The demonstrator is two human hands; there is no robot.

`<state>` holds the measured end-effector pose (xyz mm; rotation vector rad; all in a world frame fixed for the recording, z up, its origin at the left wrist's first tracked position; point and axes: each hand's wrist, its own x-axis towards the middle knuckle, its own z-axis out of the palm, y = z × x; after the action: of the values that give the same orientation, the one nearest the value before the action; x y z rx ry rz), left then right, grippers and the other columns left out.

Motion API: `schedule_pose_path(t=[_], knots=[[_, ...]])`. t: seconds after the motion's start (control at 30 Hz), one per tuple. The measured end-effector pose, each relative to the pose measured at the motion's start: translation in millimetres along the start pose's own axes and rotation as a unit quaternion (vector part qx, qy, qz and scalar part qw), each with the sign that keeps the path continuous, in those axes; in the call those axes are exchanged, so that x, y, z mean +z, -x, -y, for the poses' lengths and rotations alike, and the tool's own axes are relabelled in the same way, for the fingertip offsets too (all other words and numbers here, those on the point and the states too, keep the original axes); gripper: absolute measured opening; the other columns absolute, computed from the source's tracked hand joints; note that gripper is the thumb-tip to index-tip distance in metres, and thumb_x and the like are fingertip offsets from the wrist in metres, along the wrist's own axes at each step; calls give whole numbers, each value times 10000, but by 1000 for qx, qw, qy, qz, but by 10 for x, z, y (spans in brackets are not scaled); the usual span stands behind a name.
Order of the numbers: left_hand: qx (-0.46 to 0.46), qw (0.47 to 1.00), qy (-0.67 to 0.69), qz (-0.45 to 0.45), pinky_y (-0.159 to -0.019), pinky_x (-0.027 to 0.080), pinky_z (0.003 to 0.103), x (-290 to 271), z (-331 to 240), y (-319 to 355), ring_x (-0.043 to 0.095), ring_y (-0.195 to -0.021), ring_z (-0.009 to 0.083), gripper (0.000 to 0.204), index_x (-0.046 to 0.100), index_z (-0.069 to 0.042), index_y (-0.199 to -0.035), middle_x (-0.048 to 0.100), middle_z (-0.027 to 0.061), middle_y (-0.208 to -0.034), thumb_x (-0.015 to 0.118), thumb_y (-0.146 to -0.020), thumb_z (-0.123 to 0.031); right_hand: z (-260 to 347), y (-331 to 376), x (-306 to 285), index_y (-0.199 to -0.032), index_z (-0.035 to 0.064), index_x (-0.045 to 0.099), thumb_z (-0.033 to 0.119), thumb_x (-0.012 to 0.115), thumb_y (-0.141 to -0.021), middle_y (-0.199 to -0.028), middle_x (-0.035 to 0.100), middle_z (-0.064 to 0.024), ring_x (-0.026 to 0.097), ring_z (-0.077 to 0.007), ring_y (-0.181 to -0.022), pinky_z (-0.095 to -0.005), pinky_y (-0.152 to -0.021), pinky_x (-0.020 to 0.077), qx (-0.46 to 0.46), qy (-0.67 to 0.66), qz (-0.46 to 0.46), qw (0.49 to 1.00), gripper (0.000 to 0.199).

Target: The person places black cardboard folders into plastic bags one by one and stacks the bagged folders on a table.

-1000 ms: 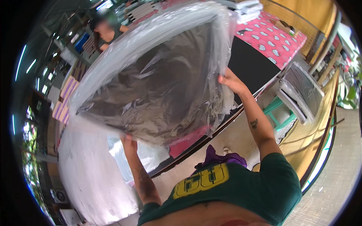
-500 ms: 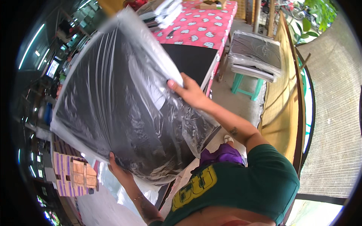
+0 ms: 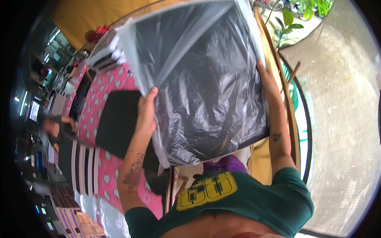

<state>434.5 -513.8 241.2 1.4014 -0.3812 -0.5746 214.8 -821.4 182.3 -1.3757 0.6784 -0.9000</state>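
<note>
A large flat black panel in a clear plastic bag (image 3: 210,83) is held up in front of me, tilted. My left hand (image 3: 147,113) grips its left edge, with the thumb over the plastic. My right hand (image 3: 268,81) grips the right edge, thumb on top and the other fingers hidden behind. The plastic is wrinkled, with long folds fanning across the upper part. Left of the panel, a bare black sheet (image 3: 117,119) lies on a table with a pink patterned cover (image 3: 109,168).
More plastic-wrapped pieces (image 3: 105,55) are on the table's far part. At the left, a person (image 3: 59,129) stands near dark and light striped strips (image 3: 85,164). Clear plastic sheeting (image 3: 103,212) and brown cardboard (image 3: 85,224) are at lower left. A mesh screen (image 3: 337,119) hangs at the right.
The bagged panel has swung right and turned more upright, and my view has turned right. My left hand has moved up to the panel's left edge; my right hand now grips its right edge.
</note>
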Motion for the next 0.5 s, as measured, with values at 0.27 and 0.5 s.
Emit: schedule_pose_path(t=[0.27,0.5], knots=[[-121,987,-107,-16,-684,477,312,1120,1494,-2774,599,-734,156,400,614,13,-944,625,64,-814,656,-755,-338,-920,-1584,-651,-1148,-52,558,474,548,-880,-1081,596,-91,547,-150,-992,-284,-897,397,85,-26,-82,993,590],[-189,961,-200,-18,-784,446,395,1647,2744,-4144,580,-932,284,739,551,174,-993,595,251,-1004,641,-679,-489,-2221,-2746,-973,-1133,-73,566,406,694,-784,-1039,616,-119,586,-181,-936,-319,-844,439,123,57,-107,985,606]])
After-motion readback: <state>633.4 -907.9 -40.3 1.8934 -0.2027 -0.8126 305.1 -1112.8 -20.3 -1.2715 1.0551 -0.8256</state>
